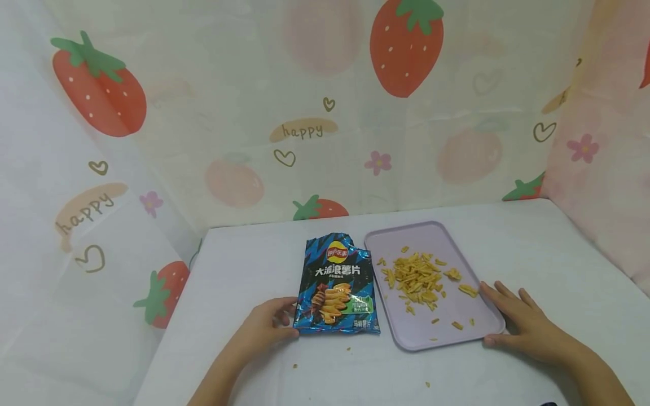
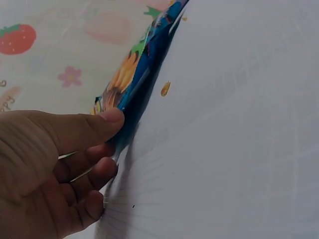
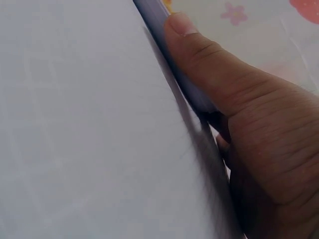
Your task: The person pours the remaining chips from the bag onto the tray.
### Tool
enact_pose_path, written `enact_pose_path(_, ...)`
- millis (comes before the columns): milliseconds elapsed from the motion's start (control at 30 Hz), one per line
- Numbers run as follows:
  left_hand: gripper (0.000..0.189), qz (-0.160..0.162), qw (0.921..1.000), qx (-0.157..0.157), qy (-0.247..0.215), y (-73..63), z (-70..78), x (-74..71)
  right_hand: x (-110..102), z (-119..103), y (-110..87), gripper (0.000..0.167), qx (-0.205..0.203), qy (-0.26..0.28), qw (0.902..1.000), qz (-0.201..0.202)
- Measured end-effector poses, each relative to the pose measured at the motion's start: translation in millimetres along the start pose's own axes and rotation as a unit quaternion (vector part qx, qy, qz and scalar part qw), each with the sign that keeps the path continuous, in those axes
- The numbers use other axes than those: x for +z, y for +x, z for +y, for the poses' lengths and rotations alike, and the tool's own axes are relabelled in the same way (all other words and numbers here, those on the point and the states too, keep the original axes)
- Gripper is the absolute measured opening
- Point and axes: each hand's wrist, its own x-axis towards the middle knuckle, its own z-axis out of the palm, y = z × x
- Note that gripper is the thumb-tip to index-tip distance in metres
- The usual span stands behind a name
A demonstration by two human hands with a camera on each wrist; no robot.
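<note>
A blue-and-black potato chip bag (image 1: 336,287) lies face up on the table, its top edge torn unevenly. My left hand (image 1: 269,323) is at its lower left corner and pinches it, thumb on the edge and the other fingers bent beside it, as the left wrist view shows. Just right of the bag, a lilac tray (image 1: 457,248) carries a loose heap of yellow chip pieces (image 1: 418,279). At the tray's lower right corner my right hand (image 1: 528,327) rests with fingers spread along the side; its thumb (image 3: 199,55) lies against the front rim.
A few crumbs (image 1: 348,349) are scattered on the white tablecloth (image 1: 355,378) in front of the bag and tray. Behind the table hangs a strawberry-print curtain (image 1: 406,141), and similar sheets enclose the left and right sides. A small dark object (image 1: 548,404) pokes in at the bottom edge.
</note>
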Motion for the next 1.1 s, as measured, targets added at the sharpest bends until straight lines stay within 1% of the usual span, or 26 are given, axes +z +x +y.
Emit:
enact_pose_path(133,0.06,-0.004,0.9997,-0.001,0.024,0.2,-0.3,0.7,0.3,-0.4,0.1,0.1,0.011,0.007,0.9999,-0.002)
enact_pose_path(333,0.054,0.0,0.9981,-0.002,0.061,-1.8,2.4,-0.1,-0.1,-1.3,-0.2,0.097,0.049,0.039,0.9978,-0.024)
enact_pose_path(367,0.053,0.001,0.9977,0.002,0.068,-2.4,3.7,-1.1,-0.8,-1.5,-0.2,0.097,0.054,0.041,0.9973,-0.028)
enact_pose_path(533,0.048,0.017,0.9955,0.01,0.093,-5.0,9.3,-6.0,-5.1,-2.6,2.3,0.097,0.045,0.032,0.9982,-0.025)
enact_pose_path(733,0.04,0.035,0.9919,0.015,0.122,-11.8,4.5,-12.4,-9.6,-5.2,2.7,0.095,0.037,0.03,0.9985,-0.025)
enact_pose_path(833,0.036,0.037,0.9905,0.016,0.132,-15.9,2.8,-16.8,-11.4,-5.9,3.1,0.094,0.041,0.009,0.9988,-0.025)
enact_pose_path(933,0.034,0.034,0.9899,0.008,0.138,-18.9,2.5,-20.3,-13.0,-6.3,4.0,0.095,0.044,-0.024,0.9984,-0.024)
enact_pose_path(1000,0.033,0.03,0.9896,-0.002,0.141,-20.9,2.4,-22.5,-13.7,-7.2,4.0,0.094,0.041,-0.045,0.998,-0.02)
enact_pose_path(1100,0.031,0.024,0.9894,-0.018,0.142,-24.3,2.0,-25.4,-14.5,-8.9,2.2,0.091,0.025,-0.071,0.9971,-0.008)
